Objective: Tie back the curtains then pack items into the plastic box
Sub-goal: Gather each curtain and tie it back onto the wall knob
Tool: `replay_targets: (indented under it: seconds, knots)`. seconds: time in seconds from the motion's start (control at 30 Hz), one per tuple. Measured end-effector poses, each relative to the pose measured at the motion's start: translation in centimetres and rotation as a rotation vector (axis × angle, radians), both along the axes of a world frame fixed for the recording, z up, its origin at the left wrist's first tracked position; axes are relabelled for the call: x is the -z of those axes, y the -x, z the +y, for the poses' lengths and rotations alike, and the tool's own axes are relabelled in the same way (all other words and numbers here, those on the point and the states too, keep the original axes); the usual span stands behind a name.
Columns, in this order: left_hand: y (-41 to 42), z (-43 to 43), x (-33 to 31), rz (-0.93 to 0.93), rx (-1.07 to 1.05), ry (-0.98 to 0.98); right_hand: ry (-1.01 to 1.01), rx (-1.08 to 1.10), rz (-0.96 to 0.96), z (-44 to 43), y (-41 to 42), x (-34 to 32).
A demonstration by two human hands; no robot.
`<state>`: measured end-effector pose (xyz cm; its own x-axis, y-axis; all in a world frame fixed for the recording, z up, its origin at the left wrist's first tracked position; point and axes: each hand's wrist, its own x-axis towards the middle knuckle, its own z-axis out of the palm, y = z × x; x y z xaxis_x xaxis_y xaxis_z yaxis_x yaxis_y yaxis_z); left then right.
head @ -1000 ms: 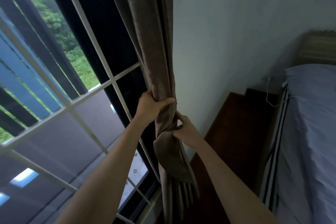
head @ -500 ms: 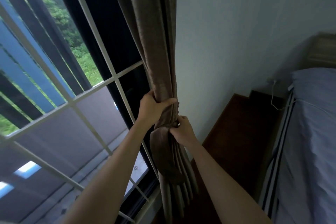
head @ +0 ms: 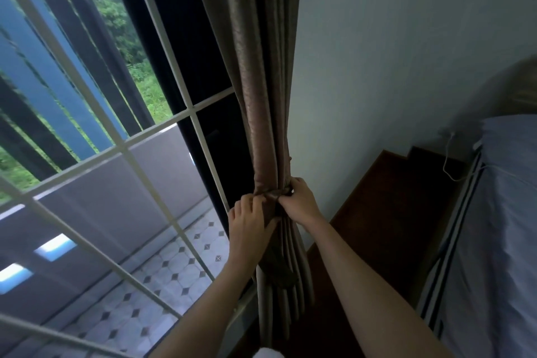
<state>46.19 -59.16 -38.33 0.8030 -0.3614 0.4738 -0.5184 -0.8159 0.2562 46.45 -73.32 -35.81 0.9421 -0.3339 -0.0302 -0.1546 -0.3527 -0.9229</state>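
Observation:
A brown curtain (head: 261, 90) hangs gathered into a bundle between the window and the wall. A thin brown tie band (head: 268, 192) wraps around it at hand height. My left hand (head: 248, 228) grips the bundle just below the band, fingers closed on the fabric. My right hand (head: 299, 202) holds the band's end at the right side of the bundle. A loose fold of fabric (head: 279, 267) hangs below both hands. No plastic box is in view.
A white-barred window (head: 122, 148) fills the left, with a tiled balcony outside. A pale wall (head: 392, 52) stands on the right. A bed with grey bedding (head: 499, 227) lies at the far right. Dark wooden floor (head: 377, 212) and a white cable (head: 449, 160) lie between.
My left hand has dropped from above the gathered point to just below it. The band now sits tight around the bundle, and the view has shifted slightly upward.

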Motion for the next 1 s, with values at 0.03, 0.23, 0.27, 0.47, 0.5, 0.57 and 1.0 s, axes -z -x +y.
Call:
replay_targets:
  seconds: [0.03,0.23,0.27,0.47,0.5,0.57,1.0]
  knots:
    - [-0.2,0.1,-0.2,-0.011,0.020,-0.015,0.004,-0.008,0.001,-0.1,0.1,0.0]
    - [-2.0,1.1,-3.8,-0.200,0.077,-0.034,-0.038,-0.042,-0.024,-1.0,0.3,0.2]
    - [-2.3,1.1,-4.2,-0.196,0.044,-0.015,-0.034,-0.042,-0.031,-0.9,0.3,0.3]
    - [-3.2,-0.8,-5.3,-0.041,-0.108,0.411,-0.064,0.013,-0.089,-1.2,0.1,0.5]
    - [-3.6,-1.2,-5.2,0.014,-0.121,0.448,-0.085,0.013,-0.086,-1.6,0.1,0.6]
    - [-3.8,-1.8,-4.8,0.105,-0.116,0.500,-0.118,-0.006,-0.068,-2.3,0.1,0.8]
    - [-4.2,-3.2,-3.3,0.667,0.256,0.466,-0.644,-0.157,0.084,-5.6,-0.5,0.8]
